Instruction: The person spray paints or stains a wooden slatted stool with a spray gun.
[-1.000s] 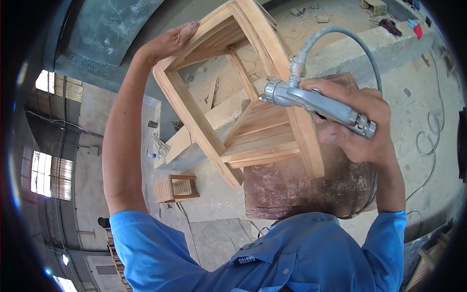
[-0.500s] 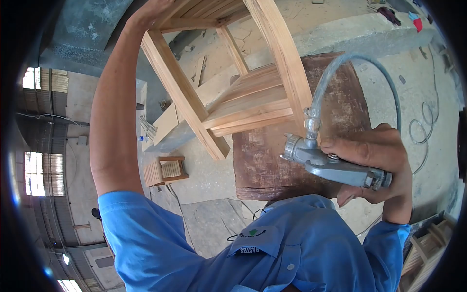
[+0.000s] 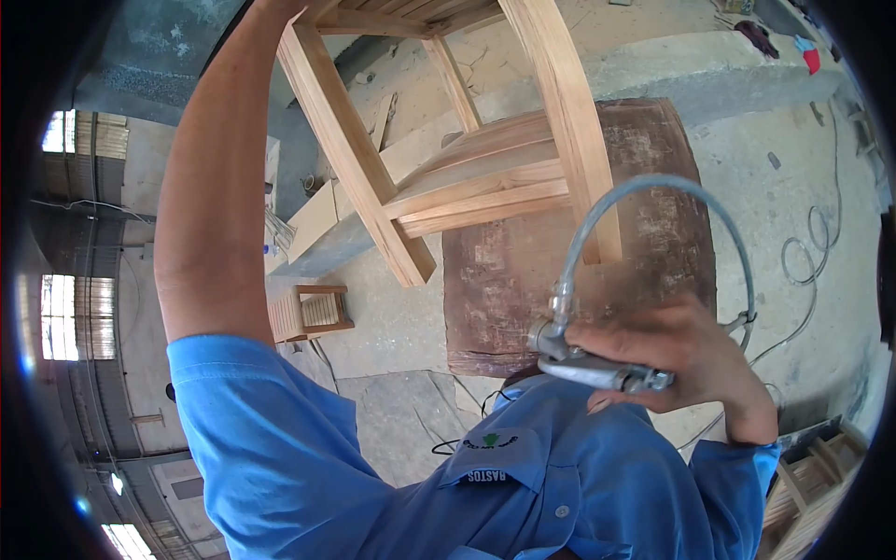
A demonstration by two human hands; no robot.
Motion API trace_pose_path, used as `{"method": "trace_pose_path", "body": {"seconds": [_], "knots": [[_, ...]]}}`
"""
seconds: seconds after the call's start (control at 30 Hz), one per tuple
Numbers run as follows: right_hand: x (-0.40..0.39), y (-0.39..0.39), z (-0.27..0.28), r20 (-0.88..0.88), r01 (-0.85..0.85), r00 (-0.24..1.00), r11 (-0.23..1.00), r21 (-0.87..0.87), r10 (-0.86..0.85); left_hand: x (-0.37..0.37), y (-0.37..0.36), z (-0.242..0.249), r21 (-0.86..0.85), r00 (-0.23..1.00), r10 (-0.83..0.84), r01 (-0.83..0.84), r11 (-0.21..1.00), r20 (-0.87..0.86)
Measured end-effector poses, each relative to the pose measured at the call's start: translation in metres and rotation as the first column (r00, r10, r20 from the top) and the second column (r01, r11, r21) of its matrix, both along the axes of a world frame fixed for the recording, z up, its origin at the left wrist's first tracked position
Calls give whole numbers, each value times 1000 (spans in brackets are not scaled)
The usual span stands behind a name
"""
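Observation:
My left hand [image 3: 283,7] is at the top edge of the view against a pale wooden stool [image 3: 555,84]; its fingers are cut off, but it appears to hold the stool's upper end. The stool has square legs, crossbars and a slatted lower shelf, and stands tilted over a brown, worn board [image 3: 504,299]. In my right hand [image 3: 667,350] is a metal spray gun [image 3: 593,369], its nozzle end pointing left and my fingers wrapped around its body. A clear hose [image 3: 653,182] loops up from the gun and back behind my hand. Motion blurs the right hand.
A small slatted stool [image 3: 313,313] sits on the floor at left. More wooden pieces [image 3: 821,485] stand at lower right. A thin hose [image 3: 812,247] coils on the concrete floor at right. A low concrete ledge [image 3: 653,65] runs across the back.
My right hand and the spray gun have moved left and slightly down, toward my body. The hose loop has lowered. The stool has shifted slightly up in view, with my left arm still raised.

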State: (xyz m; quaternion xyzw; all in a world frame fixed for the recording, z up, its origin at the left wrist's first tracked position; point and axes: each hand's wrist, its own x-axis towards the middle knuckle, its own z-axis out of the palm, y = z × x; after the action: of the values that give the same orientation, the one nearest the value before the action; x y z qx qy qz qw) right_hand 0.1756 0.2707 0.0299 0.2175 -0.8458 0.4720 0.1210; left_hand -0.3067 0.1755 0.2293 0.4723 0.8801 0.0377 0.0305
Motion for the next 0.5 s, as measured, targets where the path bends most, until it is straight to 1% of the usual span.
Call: {"method": "trace_pose_path", "body": {"seconds": [0.07,0.13,0.17,0.2,0.27,0.3,0.33,0.37,0.4,0.43,0.47,0.5], "knots": [[-6,-8,0,13,-20,1000,1000,-15,20,0,6,11,-36,998,-6,8,999,62],[-16,-15,8,21,-80,997,997,-19,80,9,11,30,-66,994,-10,17,998,104],[-21,-18,14,-16,-105,994,994,7,105,28,5,32,-37,988,66,-61,997,140],[-25,-21,23,-33,-105,994,994,12,105,29,3,34,-74,991,134,-133,988,3],[-33,-24,52,-108,-22,994,995,93,32,49,0,43,-174,984,173,-163,971,45],[-41,-28,58,-231,21,973,1000,0,-20,58,-3,48,-167,985,171,-162,973,38],[-44,-27,65,-238,25,971,1000,7,-23,68,-8,52,-221,991,130,-118,968,40],[-44,-26,74,-340,141,931,990,7,-131,76,-11,55,-273,995,88,-73,959,44],[-43,-26,81,-436,253,870,967,-4,-230,73,-14,52,-262,996,81,-68,963,41],[-44,-28,89,-439,258,869,966,6,-230,62,-15,44,-295,994,109,-100,950,17],[-43,-32,95,-491,281,820,954,-102,-293,59,-16,38,-327,991,136,-129,936,-4],[-40,-36,99,-530,294,768,933,-206,-359,85,-17,34,-327,994,105,-109,939,-30]]}}
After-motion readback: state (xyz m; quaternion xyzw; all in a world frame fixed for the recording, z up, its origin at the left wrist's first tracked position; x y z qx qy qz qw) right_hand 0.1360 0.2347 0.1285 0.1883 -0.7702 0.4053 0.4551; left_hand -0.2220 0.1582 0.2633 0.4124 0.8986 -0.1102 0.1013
